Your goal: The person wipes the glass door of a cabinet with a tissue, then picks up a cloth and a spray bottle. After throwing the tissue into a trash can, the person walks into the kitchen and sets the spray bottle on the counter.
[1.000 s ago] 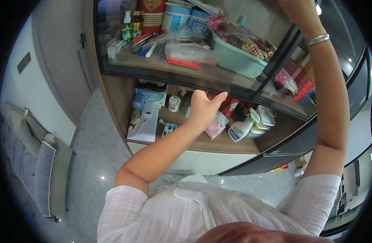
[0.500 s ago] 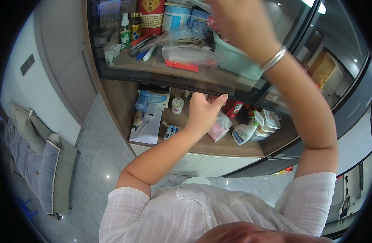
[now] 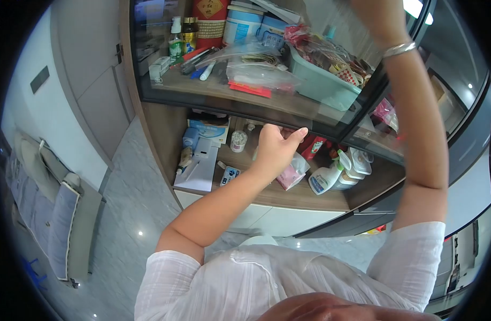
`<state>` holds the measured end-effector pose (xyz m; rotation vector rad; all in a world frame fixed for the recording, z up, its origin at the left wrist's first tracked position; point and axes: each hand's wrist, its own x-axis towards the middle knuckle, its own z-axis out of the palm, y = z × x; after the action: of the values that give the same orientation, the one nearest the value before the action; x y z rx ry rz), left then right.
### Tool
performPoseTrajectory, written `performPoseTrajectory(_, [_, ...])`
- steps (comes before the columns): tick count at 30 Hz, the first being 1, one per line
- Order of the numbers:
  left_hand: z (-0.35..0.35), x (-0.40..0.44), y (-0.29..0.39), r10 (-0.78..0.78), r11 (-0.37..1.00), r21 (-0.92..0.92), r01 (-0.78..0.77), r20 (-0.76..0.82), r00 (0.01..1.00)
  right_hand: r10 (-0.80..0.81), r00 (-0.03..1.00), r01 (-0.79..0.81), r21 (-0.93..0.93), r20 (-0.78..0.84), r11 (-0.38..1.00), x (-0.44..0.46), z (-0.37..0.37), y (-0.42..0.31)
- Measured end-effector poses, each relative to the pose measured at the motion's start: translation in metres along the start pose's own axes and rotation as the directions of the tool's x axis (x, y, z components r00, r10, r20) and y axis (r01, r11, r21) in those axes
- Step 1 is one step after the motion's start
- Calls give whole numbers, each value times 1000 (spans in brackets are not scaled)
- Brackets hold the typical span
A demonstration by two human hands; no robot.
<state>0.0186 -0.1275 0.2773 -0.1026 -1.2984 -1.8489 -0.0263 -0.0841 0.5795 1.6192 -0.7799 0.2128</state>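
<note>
My left hand [image 3: 277,147] is at the lower frame of a glass cabinet door [image 3: 224,112], its fingers curled at the frame edge and its thumb pointing right. High at the top edge of the view, my right hand [image 3: 378,18] is raised in front of the glass; its fingers are cut off, so any hold is hidden. Behind the glass are a green basket [image 3: 325,85], a red canister [image 3: 209,27], clear plastic bags [image 3: 256,72] and small bottles [image 3: 176,45].
The open lower shelf [image 3: 256,196] holds a spray bottle [image 3: 325,179], a tissue pack [image 3: 292,174], a clear jar [image 3: 238,141], a white box [image 3: 200,168] and stacked containers [image 3: 358,166]. A grey sofa [image 3: 47,214] stands at the left.
My right hand swung left across the glass, then back up and to the right. My left hand stays at the door's lower frame. The view has shifted slightly.
</note>
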Motion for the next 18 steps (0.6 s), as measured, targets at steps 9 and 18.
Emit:
performPoseTrajectory(9, [-5,7,-12,7,987,161,-2,-28,1000,-248,911,170,248,330,954,-24,41,-99])
performPoseTrajectory(18, [-14,3,-11,-73,943,324,72,-10,997,354,924,-294,-325,145,899,24,50,-18])
